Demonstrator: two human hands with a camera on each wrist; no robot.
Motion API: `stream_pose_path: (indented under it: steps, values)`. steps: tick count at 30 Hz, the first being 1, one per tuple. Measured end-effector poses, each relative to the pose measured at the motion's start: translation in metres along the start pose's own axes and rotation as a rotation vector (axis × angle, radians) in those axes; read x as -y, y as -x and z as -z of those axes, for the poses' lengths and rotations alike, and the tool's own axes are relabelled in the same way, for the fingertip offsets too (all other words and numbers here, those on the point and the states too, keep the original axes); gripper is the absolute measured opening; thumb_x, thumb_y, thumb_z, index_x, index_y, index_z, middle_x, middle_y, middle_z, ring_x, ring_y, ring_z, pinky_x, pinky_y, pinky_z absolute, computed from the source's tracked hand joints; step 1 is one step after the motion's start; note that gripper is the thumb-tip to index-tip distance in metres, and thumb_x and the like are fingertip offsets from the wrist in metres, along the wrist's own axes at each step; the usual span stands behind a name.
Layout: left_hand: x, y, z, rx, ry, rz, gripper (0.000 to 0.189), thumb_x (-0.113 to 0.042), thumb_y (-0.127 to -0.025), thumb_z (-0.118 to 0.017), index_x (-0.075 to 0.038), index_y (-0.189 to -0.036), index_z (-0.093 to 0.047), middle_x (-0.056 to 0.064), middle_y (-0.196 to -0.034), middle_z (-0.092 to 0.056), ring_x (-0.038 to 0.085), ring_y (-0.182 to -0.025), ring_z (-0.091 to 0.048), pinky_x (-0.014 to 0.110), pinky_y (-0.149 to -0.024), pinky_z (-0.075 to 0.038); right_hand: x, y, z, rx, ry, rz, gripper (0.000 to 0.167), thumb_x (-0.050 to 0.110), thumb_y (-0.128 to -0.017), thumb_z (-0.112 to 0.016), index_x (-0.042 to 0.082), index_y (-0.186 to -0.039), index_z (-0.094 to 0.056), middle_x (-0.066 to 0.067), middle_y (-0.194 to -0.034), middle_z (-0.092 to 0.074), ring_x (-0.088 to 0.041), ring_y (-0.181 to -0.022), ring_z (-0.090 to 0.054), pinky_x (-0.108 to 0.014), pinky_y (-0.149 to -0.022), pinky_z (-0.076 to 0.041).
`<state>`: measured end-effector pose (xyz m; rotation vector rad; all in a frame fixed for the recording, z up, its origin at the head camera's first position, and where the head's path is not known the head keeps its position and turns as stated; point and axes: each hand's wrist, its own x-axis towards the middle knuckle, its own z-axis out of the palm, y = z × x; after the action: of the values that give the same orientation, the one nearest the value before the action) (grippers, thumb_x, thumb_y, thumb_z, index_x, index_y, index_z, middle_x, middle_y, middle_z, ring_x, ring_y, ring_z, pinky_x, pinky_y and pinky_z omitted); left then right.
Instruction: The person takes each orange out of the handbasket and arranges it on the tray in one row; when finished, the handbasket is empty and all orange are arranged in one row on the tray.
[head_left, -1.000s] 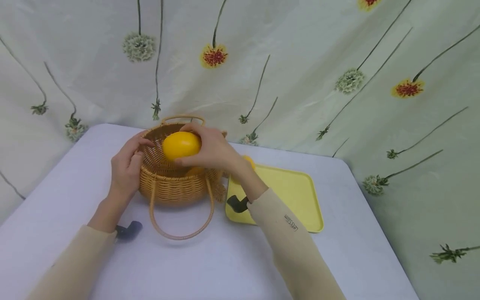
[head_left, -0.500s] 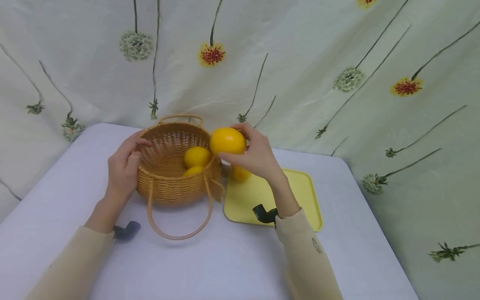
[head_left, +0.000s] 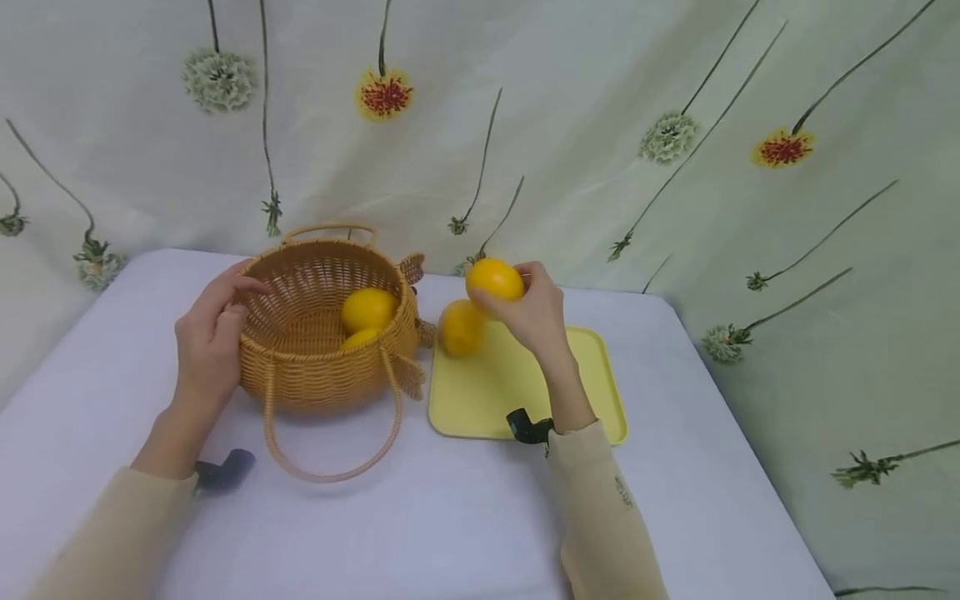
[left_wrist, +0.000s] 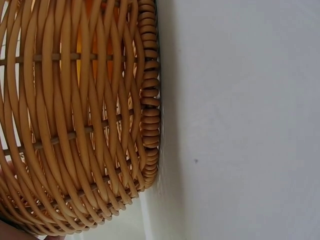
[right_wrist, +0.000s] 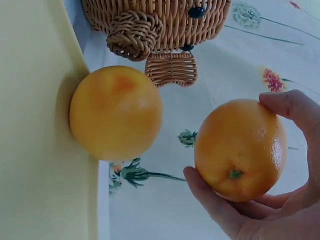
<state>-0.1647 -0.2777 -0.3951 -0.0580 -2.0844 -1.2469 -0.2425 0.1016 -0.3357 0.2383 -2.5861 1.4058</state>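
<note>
My left hand (head_left: 208, 342) grips the left rim of a wicker basket (head_left: 330, 382), fingers over the edge. The basket's woven side (left_wrist: 75, 125) fills much of the left wrist view. Inside it, against the right wall, lie two yellow-orange fruits, one orange (head_left: 370, 309) behind another orange (head_left: 360, 337) that the rim partly hides. My right hand (head_left: 538, 315) pinches an orange (right_wrist: 240, 150) between thumb and fingers, raised over the back of a yellow tray (head_left: 480, 404). Another orange (right_wrist: 117, 112) sits on the tray's back left corner, apart from the held one.
The basket's front handle (head_left: 330, 477) hangs down onto the white table (head_left: 375, 542). Woven animal parts (right_wrist: 170, 69) stick out from its right side, close to the tray. A flower-print cloth (head_left: 585, 150) hangs behind the table.
My right hand has carried the orange out of the basket, rightward to above the tray. My left hand keeps its hold on the rim. The head view has turned slightly right.
</note>
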Motion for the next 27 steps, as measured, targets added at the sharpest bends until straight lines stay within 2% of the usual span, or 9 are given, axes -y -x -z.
stream_pose_path:
  steps: [7,12,16,21,27]
  values:
    - [-0.002,-0.003,0.003,-0.013,-0.02,-0.009,0.038,-0.012,-0.1,-0.036,-0.004,-0.113,-0.071,0.001,-0.151,-0.061,0.011,-0.146,-0.051,0.014,-0.117,-0.034,-0.017,-0.009,0.0,-0.04,0.043,-0.085,0.075,0.05,-0.082,-0.082,0.005,-0.135,-0.055,-0.016,-0.118,-0.065,-0.031,-0.103,-0.061,-0.045,-0.083,-0.057]
    - [-0.003,-0.004,0.003,-0.015,-0.035,-0.002,0.039,-0.014,-0.1,-0.035,-0.005,-0.114,-0.071,0.001,-0.151,-0.061,0.013,-0.146,-0.051,0.011,-0.114,-0.034,-0.03,-0.012,0.0,-0.008,0.077,-0.123,0.076,0.05,-0.086,-0.078,0.012,-0.148,-0.054,-0.018,-0.133,-0.064,-0.036,-0.116,-0.057,-0.05,-0.091,-0.056]
    - [-0.002,-0.002,0.001,-0.007,-0.031,0.002,0.04,-0.015,-0.101,-0.035,-0.005,-0.116,-0.07,0.001,-0.152,-0.061,0.014,-0.147,-0.05,0.013,-0.116,-0.034,-0.04,-0.013,-0.002,0.029,0.13,-0.135,0.07,0.049,-0.09,-0.075,0.014,-0.149,-0.057,-0.016,-0.14,-0.064,-0.037,-0.118,-0.059,-0.051,-0.097,-0.055]
    - [-0.001,-0.001,-0.001,0.0,-0.021,0.005,0.038,-0.013,-0.101,-0.035,-0.005,-0.116,-0.07,-0.001,-0.153,-0.06,0.013,-0.148,-0.049,0.017,-0.119,-0.034,-0.049,-0.013,-0.006,0.06,0.182,-0.203,0.068,0.053,-0.09,-0.073,0.006,-0.137,-0.059,-0.019,-0.131,-0.065,-0.038,-0.114,-0.056,-0.051,-0.095,-0.054]
    - [0.0,0.001,-0.002,0.001,-0.016,0.01,0.039,-0.013,-0.102,-0.035,-0.004,-0.117,-0.07,0.0,-0.154,-0.059,0.01,-0.148,-0.049,0.02,-0.121,-0.035,-0.058,-0.011,-0.011,0.1,0.237,-0.263,0.071,0.059,-0.089,-0.072,-0.001,-0.122,-0.055,-0.019,-0.11,-0.061,-0.031,-0.096,-0.056,-0.039,-0.081,-0.05]
